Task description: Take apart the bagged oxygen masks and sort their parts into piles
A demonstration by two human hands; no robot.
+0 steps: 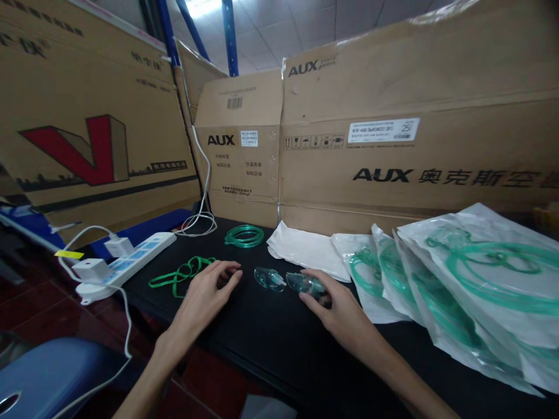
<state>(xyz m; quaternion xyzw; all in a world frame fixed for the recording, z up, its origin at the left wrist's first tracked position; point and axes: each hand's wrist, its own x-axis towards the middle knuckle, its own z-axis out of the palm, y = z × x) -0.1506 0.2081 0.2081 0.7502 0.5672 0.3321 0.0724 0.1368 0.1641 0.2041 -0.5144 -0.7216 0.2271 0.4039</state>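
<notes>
Clear, green-tinted plastic mask (299, 283) sits pinched in the right hand (335, 295); the left hand (210, 285), half open, appears empty beside flat, green, looped straps (175, 277).

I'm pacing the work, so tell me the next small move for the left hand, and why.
I'd probably move the left hand to the loose mask: that hand appears empty, the piece lies between the two hands, and the right hand is occupied with another clear mask.
</notes>
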